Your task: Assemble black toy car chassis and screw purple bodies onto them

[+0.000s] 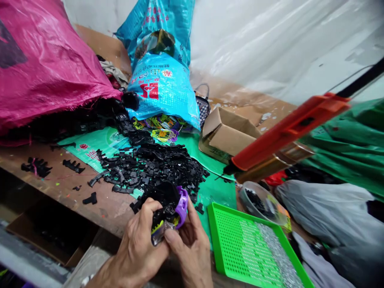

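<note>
Between my two hands is a small plastic assembly [166,208], black with a purple band, yellow-green bits and a clear part at its lower end. My left hand [139,238] is closed round its left side, thumb along the top. My right hand [190,244] grips the right side, its thumb on the clear part and its fingers behind the purple band. The undersides of the assembly are hidden by my palms. Just beyond it lies a heap of black plastic parts [162,166] on a green sheet [220,196].
A green perforated tray [229,244] with small silvery pieces sits at right. Above it hangs a red electric screwdriver [288,132]. A clear bowl [259,202] of black parts, a cardboard box [228,136], a blue sack [168,86] and a pink sack [57,64] stand around the heap.
</note>
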{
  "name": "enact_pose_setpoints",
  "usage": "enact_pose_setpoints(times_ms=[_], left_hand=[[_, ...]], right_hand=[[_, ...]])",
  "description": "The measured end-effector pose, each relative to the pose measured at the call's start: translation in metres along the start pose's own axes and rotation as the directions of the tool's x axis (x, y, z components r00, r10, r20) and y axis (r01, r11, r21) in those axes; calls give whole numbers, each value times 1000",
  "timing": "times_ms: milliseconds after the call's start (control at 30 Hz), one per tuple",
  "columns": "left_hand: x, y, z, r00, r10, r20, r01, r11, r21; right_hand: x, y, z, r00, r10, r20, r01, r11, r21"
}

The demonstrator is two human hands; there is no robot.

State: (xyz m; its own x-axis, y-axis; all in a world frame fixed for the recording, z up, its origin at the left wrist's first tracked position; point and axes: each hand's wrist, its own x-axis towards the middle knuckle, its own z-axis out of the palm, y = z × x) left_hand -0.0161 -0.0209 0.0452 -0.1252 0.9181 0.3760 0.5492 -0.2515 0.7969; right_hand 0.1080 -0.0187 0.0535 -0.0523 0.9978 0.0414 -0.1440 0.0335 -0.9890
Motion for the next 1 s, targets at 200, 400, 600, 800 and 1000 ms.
enact_pose_setpoints(times_ms=[200,400,600,800,1000], left_hand=[[-5,15,-8,987,-101,128,107,993,-39],[-5,14,-5,986,78,145,-74,997,-30],[-5,7,8,942,333,43,-333,943,-12],[1,3,10,694,709,123,-719,693,57],[6,9,15,568,796,212,-822,533,199]], right_hand=[[2,6,-17,997,-43,59,37,996,84],[-6,9,-13,998,57,33,-61,986,155],[-15,2,-5,990,105,-90,-101,993,57],[-21,-5,-23,955,217,-202,-204,976,81],[-22,5,-25,726,381,-573,-344,922,177]])
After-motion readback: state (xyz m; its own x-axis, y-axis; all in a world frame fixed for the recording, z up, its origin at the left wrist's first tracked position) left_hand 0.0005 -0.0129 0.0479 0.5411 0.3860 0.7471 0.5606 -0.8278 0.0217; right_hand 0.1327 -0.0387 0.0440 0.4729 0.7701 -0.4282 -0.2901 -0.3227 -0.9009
